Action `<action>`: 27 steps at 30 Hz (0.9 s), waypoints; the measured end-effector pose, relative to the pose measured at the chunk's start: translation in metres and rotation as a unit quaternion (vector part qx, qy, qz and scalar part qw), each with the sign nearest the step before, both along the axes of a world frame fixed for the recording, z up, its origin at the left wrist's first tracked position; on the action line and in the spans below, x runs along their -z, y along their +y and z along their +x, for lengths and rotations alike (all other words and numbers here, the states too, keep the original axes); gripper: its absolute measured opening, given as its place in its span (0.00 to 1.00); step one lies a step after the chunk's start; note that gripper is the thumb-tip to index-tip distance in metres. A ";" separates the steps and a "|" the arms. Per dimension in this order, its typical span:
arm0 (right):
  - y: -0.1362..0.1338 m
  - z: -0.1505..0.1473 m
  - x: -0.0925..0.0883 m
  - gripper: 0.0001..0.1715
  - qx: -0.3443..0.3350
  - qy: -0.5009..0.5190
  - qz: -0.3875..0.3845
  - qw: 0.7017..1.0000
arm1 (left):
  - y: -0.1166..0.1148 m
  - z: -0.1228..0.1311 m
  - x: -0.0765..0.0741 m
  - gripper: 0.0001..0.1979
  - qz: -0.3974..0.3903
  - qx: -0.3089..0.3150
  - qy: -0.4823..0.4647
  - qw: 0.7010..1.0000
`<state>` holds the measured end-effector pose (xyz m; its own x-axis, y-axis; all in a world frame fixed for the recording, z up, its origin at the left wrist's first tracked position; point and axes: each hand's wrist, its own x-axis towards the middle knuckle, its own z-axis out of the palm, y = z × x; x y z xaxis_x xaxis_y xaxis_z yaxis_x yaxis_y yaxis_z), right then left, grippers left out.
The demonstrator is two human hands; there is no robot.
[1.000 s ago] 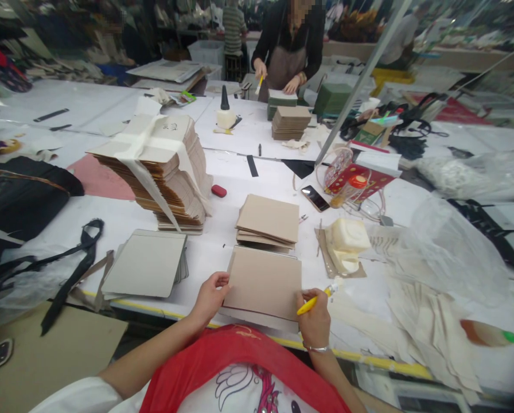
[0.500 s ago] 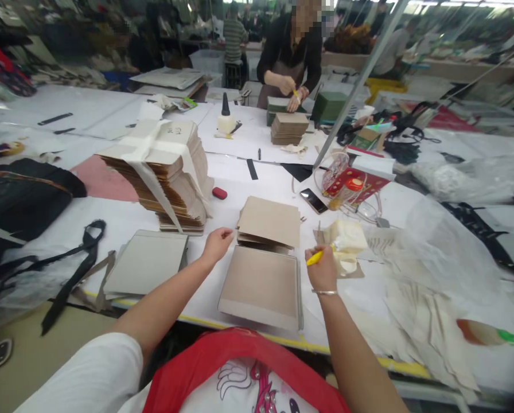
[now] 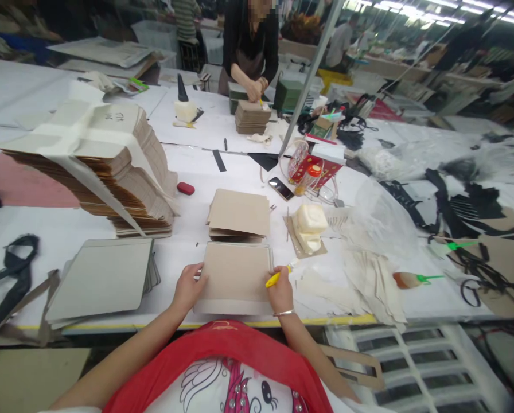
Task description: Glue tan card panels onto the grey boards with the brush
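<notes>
A beige cardboard sheet (image 3: 236, 269) lies on a slightly larger grey board (image 3: 222, 306) before me. My left hand (image 3: 190, 288) grips the left edge of these boards, thumb over the top. My right hand (image 3: 281, 290) is at the right edge, closed around a yellow-handled brush (image 3: 275, 279) whose bristles point up and to the right. Just behind lies a stack of beige cardboard sheets (image 3: 240, 213). To the left rests a pile of grey boards (image 3: 104, 275). A cream-coloured glue container (image 3: 309, 221) stands on a cardboard scrap at the right.
A tall strapped cardboard stack (image 3: 119, 166) stands at the left, near a red case (image 3: 185, 188). A phone (image 3: 281, 188), a bottle (image 3: 308, 179) and a metal pole (image 3: 311, 80) are farther back. Across the table a co-worker (image 3: 252, 57) brushes another stack. Fabric strips (image 3: 380, 281) lie right.
My left hand has come down from the back stack to the boards' left edge. My right hand, still with the brush, has moved from beside the glue to the right edge. The view has shifted right.
</notes>
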<state>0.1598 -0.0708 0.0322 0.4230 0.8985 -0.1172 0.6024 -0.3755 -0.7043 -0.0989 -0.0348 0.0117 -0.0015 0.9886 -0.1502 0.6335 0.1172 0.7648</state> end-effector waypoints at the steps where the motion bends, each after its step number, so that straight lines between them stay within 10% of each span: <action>1: 0.001 0.000 -0.001 0.14 0.003 0.009 -0.002 1.000 | -0.001 0.001 0.000 0.20 -0.002 -0.005 -0.002 1.000; 13: 0.013 -0.013 -0.004 0.19 0.033 0.039 0.000 0.999 | -0.016 0.019 0.015 0.24 0.050 -0.048 -0.024 0.997; 27: -0.005 -0.009 0.038 0.26 -0.062 -0.221 0.162 0.960 | -0.011 0.017 0.000 0.18 0.070 -0.005 0.018 0.997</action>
<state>0.1508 -0.0762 -0.0054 0.2552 0.9040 0.3430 0.8953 -0.0870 -0.4368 -0.0816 -0.0461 0.0112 -0.0143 0.9998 -0.0110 0.6597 0.0177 0.7513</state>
